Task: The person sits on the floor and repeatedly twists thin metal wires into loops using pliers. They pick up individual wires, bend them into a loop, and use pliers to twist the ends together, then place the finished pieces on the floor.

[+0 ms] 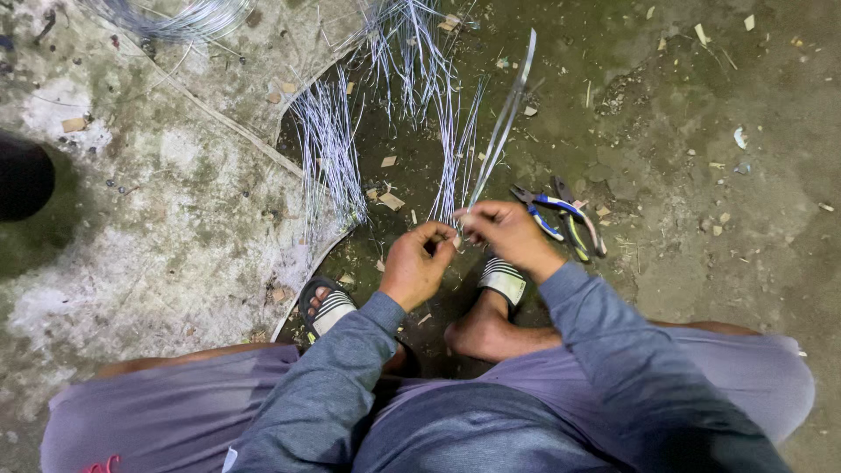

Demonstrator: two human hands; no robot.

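While I squat in two striped sandals, my left hand and right hand both pinch one thin wire bundle rising away from me — just beyond lie two pliers, then three loose wire sheaves.

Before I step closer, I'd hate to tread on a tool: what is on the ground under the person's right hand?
Beside the right hand, pliers with blue and yellow handles lie on the dirty floor. Below the hand sits a foot in a striped sandal. The ground straight under the hand is covered.
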